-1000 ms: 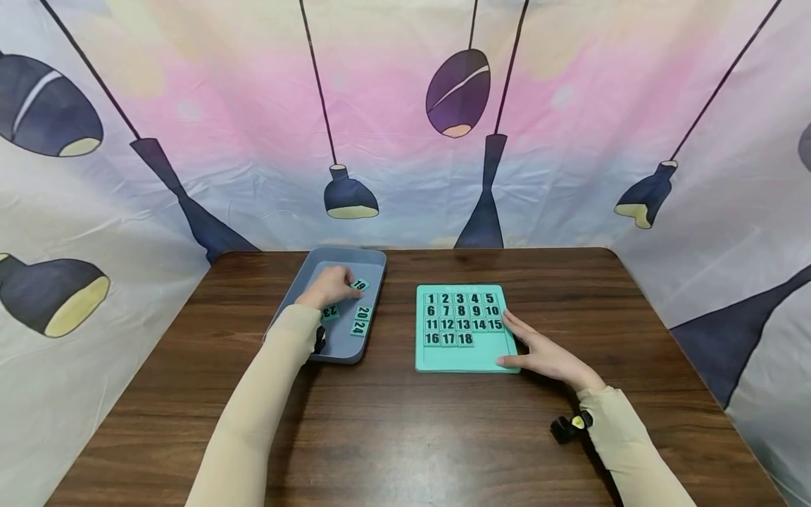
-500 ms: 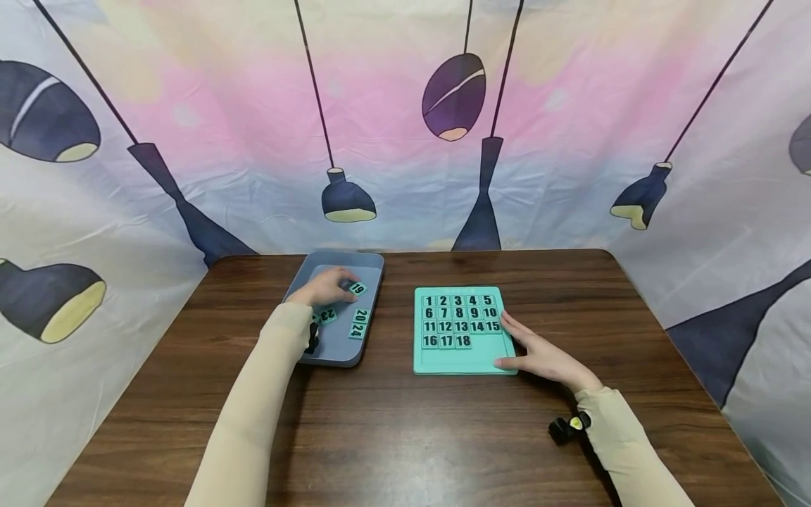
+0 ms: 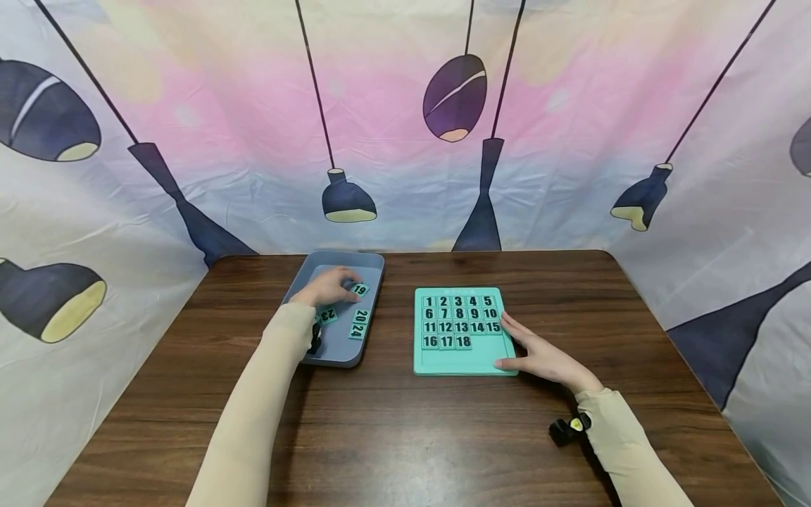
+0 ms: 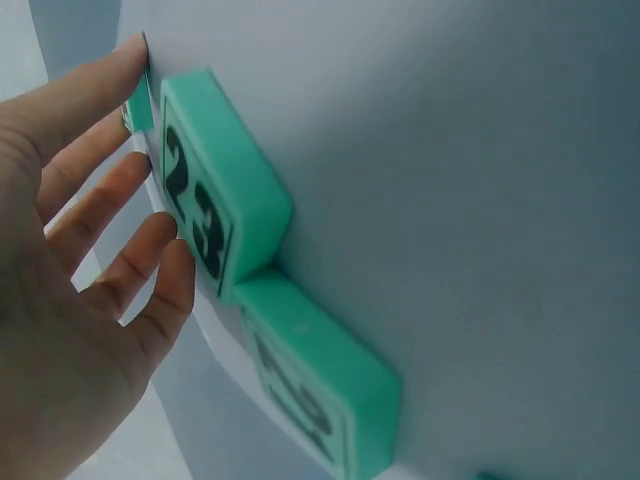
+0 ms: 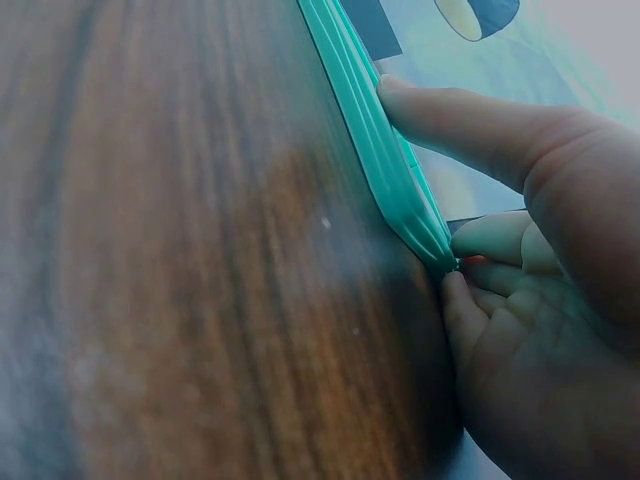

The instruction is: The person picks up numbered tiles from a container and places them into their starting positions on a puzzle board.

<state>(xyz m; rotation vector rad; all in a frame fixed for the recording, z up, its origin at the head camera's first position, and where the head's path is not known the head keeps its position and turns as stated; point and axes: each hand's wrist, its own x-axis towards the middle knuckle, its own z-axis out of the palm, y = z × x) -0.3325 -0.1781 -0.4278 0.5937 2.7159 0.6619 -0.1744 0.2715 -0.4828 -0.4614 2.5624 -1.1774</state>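
In the blue-grey tray [image 3: 342, 358], my left hand [image 3: 325, 287] pinches the green 19 tile [image 3: 360, 289] between thumb and fingers. Only a sliver of that tile [image 4: 139, 108] shows in the left wrist view. Beside the fingers lies the 23 tile [image 4: 210, 190], touching another tile [image 4: 320, 370] whose number is partly cut off. The 20 tile [image 3: 360, 316] and 24 tile [image 3: 357, 331] sit by the tray's right wall. My right hand [image 3: 548, 358] rests at the right edge of the turquoise number board [image 3: 465, 362], thumb near its lower corner, fingers extended along the side.
Tiles 1 to 18 fill the board's upper rows in order, and the fourth row stops at the 18 tile [image 3: 464, 341]. Tray and board stand apart on a brown wooden table [image 3: 405, 436]. Behind the table hangs a cloth [image 3: 405, 127] printed with lamps.
The 19 tile has turned a little back and forth at my left fingertips, and that hand stays in the tray. My right hand keeps its place on the board's edge.
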